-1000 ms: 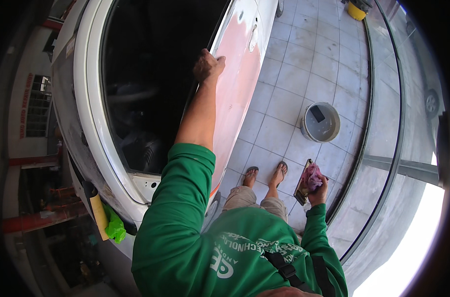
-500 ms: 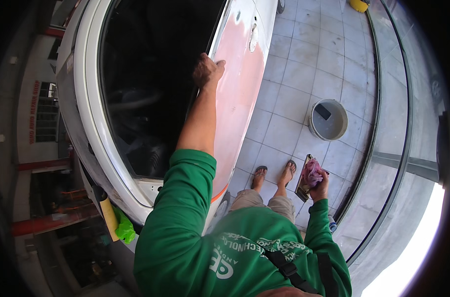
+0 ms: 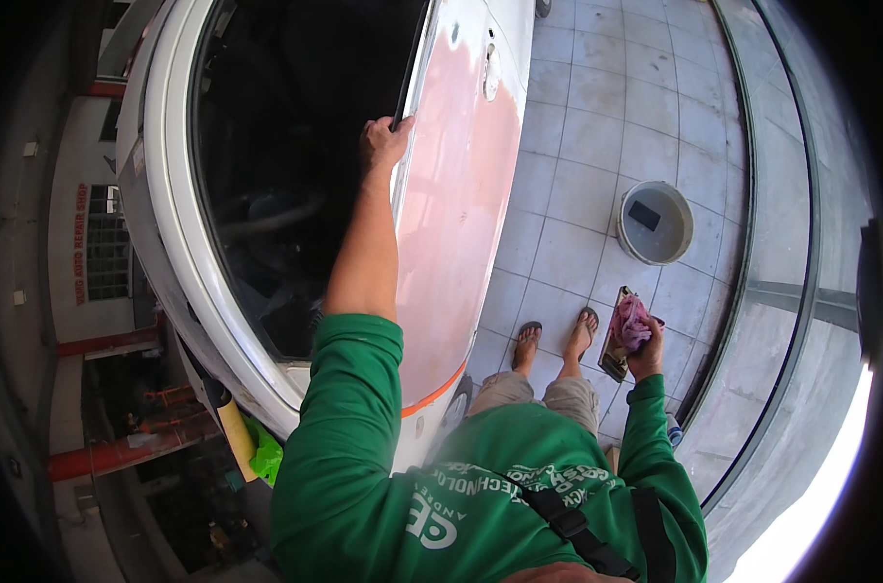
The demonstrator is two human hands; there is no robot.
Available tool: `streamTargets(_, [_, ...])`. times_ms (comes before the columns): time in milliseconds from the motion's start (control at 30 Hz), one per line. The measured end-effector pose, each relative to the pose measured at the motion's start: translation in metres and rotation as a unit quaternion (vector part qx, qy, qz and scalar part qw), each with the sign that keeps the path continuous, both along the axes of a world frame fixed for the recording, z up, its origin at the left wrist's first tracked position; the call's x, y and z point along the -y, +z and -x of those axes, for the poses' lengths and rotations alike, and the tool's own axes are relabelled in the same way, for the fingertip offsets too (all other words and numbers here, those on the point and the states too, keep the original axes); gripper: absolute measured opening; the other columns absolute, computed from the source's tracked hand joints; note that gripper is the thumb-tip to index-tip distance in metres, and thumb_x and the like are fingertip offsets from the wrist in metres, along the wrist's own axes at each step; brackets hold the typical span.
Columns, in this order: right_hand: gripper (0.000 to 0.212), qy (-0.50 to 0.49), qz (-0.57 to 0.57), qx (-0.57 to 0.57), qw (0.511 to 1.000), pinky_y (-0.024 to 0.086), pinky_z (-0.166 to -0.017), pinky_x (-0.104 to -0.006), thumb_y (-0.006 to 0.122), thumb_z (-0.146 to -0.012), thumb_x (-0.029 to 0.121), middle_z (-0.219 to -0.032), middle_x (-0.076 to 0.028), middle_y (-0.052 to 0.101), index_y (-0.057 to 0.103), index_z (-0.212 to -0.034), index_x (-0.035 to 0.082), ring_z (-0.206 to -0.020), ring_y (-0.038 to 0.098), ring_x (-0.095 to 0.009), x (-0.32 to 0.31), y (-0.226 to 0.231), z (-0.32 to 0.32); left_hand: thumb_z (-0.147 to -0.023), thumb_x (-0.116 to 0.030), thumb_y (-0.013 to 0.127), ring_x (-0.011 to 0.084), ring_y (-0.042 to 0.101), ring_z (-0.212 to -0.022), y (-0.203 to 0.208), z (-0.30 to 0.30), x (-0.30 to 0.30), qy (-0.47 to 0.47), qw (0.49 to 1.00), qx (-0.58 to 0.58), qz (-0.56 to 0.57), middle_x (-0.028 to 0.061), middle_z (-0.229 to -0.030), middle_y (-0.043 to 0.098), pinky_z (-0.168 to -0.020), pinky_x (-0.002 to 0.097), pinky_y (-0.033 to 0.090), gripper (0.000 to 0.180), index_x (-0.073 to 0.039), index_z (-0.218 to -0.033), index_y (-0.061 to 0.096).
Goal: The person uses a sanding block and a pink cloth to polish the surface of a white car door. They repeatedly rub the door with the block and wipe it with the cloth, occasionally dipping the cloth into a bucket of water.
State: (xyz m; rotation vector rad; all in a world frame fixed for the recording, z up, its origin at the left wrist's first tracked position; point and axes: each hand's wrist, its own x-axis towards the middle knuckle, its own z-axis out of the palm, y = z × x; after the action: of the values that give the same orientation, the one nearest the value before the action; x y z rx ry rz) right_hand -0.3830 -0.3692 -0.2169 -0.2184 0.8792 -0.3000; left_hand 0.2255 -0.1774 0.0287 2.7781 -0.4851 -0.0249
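Observation:
Beside the window of a white car stretches a door panel (image 3: 459, 194) with a large pinkish patch and a recessed handle spot. My left hand (image 3: 385, 146) grips the panel's upper edge at the window ledge, fingers over the glass side and thumb on the outer side. Low on the right, my right hand (image 3: 646, 352) is closed round a crumpled pink-purple cloth (image 3: 631, 324). Under the cloth, in the same hand, is a long flat block-like tool (image 3: 616, 361), largely covered, so its exact kind is unclear.
A bucket (image 3: 690, 231) of greyish water with a dark rectangular piece in it stands on the tiled floor (image 3: 582, 155). Glass panels (image 3: 781, 185) border the floor at right. My feet in flip-flops (image 3: 529, 340) are beside the car. A can (image 3: 674, 430) stands by my right arm.
My left hand has shifted slightly off the painted panel toward the window, its fingers now over the ledge. The right hand keeps its hold on the cloth and tool. The view has shifted a little.

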Motion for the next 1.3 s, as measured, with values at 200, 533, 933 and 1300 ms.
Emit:
streamTargets(200, [0.034, -0.006, 0.001, -0.004, 1.0, 0.063, -0.089, -0.045, 0.068, -0.095, 0.026, -0.114, -0.01, 0.075, 0.067, -0.124, 0.006, -0.102, 0.075, -0.029, 0.0, 0.003, -0.005, -0.096, -0.051, 0.073, 0.0401, 0.068, -0.119, -0.012, -0.006, 0.004, 0.025, 1.0, -0.001, 0.0, 0.0236, -0.122, 0.072, -0.103, 0.0493, 0.054, 0.052, -0.003, -0.116, 0.077])
streamTargets(533, [0.033, 0.004, -0.01, -0.013, 1.0, 0.064, -0.091, -0.0446, 0.069, -0.095, 0.023, -0.115, -0.01, 0.075, 0.067, -0.124, 0.007, -0.104, 0.074, -0.029, -0.007, -0.008, -0.013, -0.093, -0.059, 0.073, 0.0437, 0.059, -0.13, -0.007, 0.047, 0.018, 0.026, 0.993, 0.105, -0.057, 0.028, -0.135, 0.063, -0.11, 0.0509, 0.05, 0.073, 0.003, -0.131, 0.067])
streamTargets(933, [0.033, 0.026, 0.023, -0.043, 0.998, 0.064, -0.09, -0.0452, 0.068, -0.095, 0.024, -0.114, -0.01, 0.075, 0.066, -0.124, 0.007, -0.099, 0.075, -0.028, -0.006, -0.003, -0.007, -0.086, -0.045, 0.079, 0.0351, 0.071, -0.12, 0.001, -0.023, -0.001, 0.008, 0.994, -0.11, -0.006, 0.0225, -0.127, 0.074, -0.104, 0.0436, 0.056, 0.057, -0.005, -0.127, 0.075])
streamTargets(1300, [0.033, 0.034, 0.063, -0.059, 0.996, 0.063, -0.087, -0.0455, 0.069, -0.09, 0.027, -0.114, -0.011, 0.074, 0.068, -0.117, 0.009, -0.105, 0.073, -0.031, -0.059, 0.067, -0.035, -0.082, -0.056, 0.084, 0.0335, 0.075, -0.112, 0.003, -0.03, -0.014, -0.076, 0.993, -0.076, 0.041, 0.0215, -0.119, 0.077, -0.098, 0.0436, 0.06, 0.069, -0.003, -0.125, 0.076])
